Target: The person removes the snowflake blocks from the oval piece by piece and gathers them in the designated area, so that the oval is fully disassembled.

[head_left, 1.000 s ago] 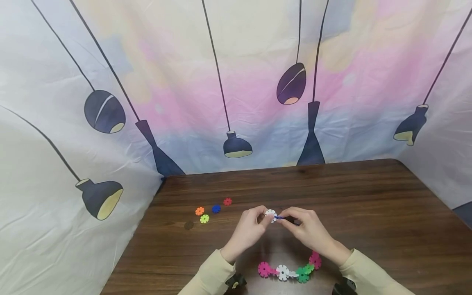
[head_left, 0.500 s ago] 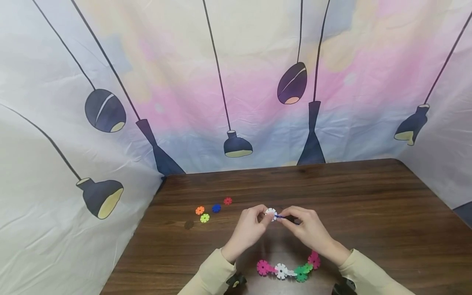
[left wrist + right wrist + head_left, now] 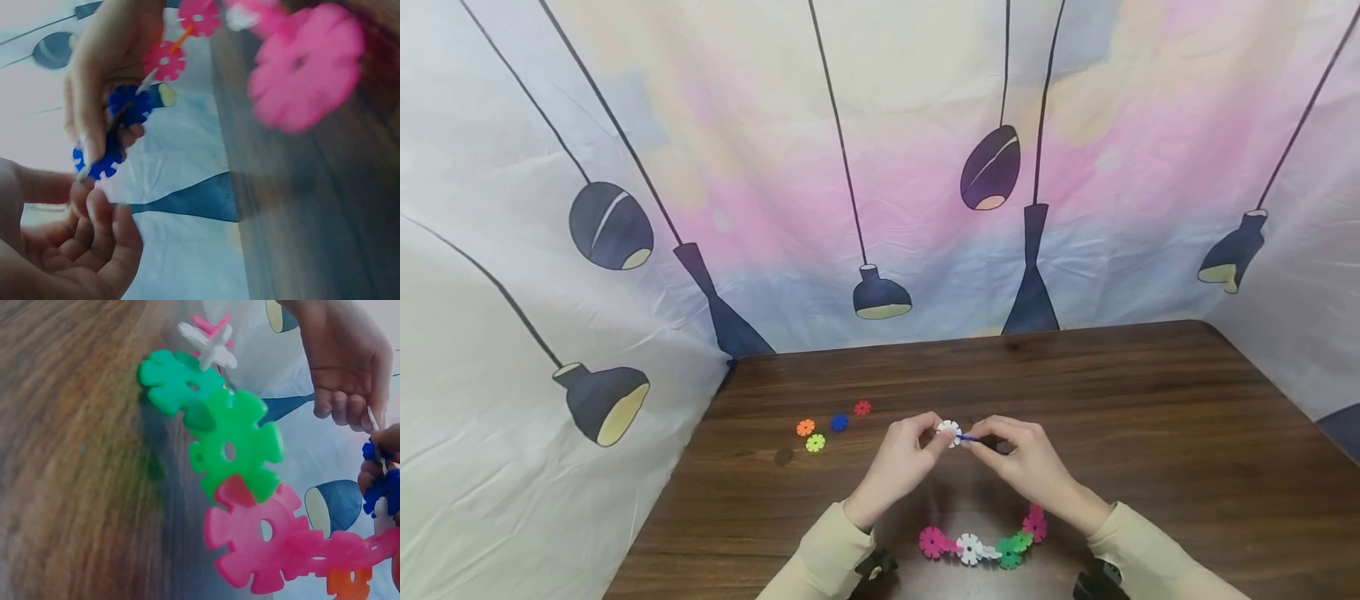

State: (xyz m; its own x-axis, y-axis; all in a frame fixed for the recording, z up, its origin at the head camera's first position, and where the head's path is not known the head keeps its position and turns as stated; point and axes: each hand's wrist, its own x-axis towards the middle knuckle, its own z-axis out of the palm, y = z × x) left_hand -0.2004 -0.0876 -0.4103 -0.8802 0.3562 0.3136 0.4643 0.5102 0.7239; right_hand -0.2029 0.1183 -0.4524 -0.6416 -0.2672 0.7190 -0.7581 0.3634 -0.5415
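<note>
In the head view my left hand point(image 3: 904, 457) pinches a white notched snowflake disc point(image 3: 950, 432) by its edge. Close on its right, my right hand point(image 3: 1026, 458) holds dark blue discs between thumb and fingers, and the edge of one meets the white disc. Two blue discs, a nearer one point(image 3: 131, 105) and one at the fingertips point(image 3: 97, 164), show in the left wrist view. From them a chain of interlocked discs runs on: pink point(image 3: 165, 60), orange, and a large pink disc point(image 3: 306, 67). A bright green disc point(image 3: 231, 450) and a teal one point(image 3: 181, 384) belong to the chain's lower part.
Loose discs lie on the brown table point(image 3: 1150, 400) at the left: red point(image 3: 862, 408), blue point(image 3: 840, 423), orange point(image 3: 806, 427), yellow-green point(image 3: 816, 442) and a dark brown one point(image 3: 784, 457). A cloth printed with lamps point(image 3: 882, 296) stands behind the table.
The chain's curved lower part has shifted slightly left and up in the head view. Both hands keep nearly the same place and grip.
</note>
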